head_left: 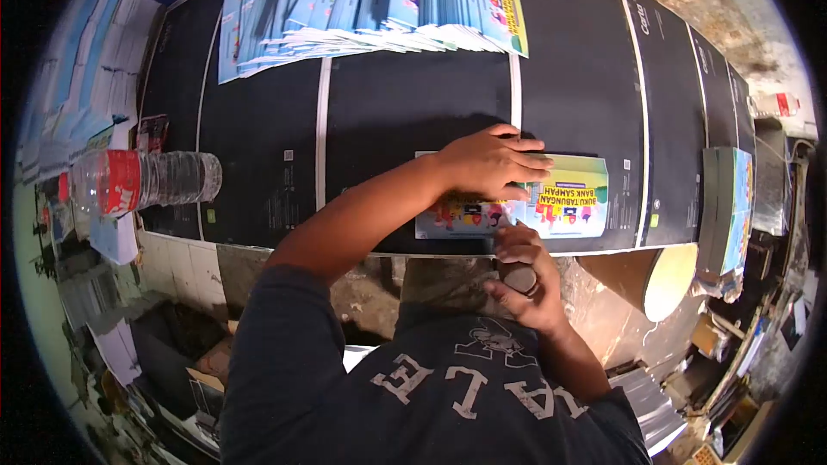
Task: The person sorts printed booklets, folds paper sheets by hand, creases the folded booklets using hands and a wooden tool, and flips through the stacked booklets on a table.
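A colourful printed booklet cover (573, 198) lies near the front edge of the black table, its title upside down from where I look. It spreads to the left under my left forearm. My left hand (500, 164) rests flat across it with the fingers stretched out to the right. Just below, at the table edge, my right hand (530, 280) is closed around an object with a round pale end (519, 278). The fingers hide the rest of that object, so its kind cannot be made out. Its fingertips are at the booklet's lower edge.
Many similar booklets (370, 0) lie fanned in a thick row at the table's far side. Another stack (728, 198) stands at the right end. A large water bottle (146, 181) is at the left. Below the table edge sits a cylindrical drum (668, 280).
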{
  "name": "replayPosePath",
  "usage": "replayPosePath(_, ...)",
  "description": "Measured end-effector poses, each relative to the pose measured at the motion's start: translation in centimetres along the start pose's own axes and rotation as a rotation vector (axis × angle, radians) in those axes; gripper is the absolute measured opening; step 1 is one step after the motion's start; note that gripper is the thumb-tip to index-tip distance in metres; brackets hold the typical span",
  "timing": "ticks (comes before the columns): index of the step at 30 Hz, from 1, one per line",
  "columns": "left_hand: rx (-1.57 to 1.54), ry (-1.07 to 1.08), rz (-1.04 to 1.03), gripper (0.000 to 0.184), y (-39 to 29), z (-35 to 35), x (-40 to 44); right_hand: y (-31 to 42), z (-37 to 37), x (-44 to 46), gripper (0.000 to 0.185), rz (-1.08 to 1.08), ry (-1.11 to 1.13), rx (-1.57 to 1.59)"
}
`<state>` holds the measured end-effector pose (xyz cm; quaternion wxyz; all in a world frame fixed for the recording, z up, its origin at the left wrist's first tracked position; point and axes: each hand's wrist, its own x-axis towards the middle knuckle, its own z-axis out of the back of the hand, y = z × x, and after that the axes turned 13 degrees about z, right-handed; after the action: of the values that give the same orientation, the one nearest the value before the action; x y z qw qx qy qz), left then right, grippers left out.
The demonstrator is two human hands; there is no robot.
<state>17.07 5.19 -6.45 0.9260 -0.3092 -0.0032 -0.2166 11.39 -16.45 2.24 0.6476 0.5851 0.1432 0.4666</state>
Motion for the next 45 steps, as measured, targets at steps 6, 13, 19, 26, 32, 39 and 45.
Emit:
replayPosePath(6,-0.021,0.012,-0.048,0.050,0.4,-0.5,0.0,0.0,-0.5,-0.6,0.017,-0.133,-0.159,0.168)
replayPosePath(13,-0.041,0.015,-0.026,0.048,0.2,-0.2,0.1,2.6,-0.9,1.1,0.022,-0.513,-0.427,0.292)
replayPosePath(19,-0.041,0.079,0.010,0.044,-0.6,0.6,-0.2,4.6,-1.0,4.9,0.021,0.003,0.034,-0.152)
replayPosePath(26,-0.079,0.105,0.011,0.043,-0.6,0.5,-0.1,1.3,-3.5,2.3,0.025,0.074,0.005,-0.143)
replayPosePath(32,-0.072,0.012,-0.035,0.047,0.2,0.4,0.1,-0.3,-4.8,2.8,0.029,0.173,0.124,-0.195)
replayPosePath(39,-0.062,0.038,0.011,0.046,-0.5,0.9,-0.2,4.6,-4.5,6.6,0.021,0.239,0.151,-0.205)
replayPosePath(45,-0.024,0.044,0.023,0.050,-0.2,0.8,-0.6,-0.2,-6.3,4.3,0.027,0.166,0.185,-0.052)
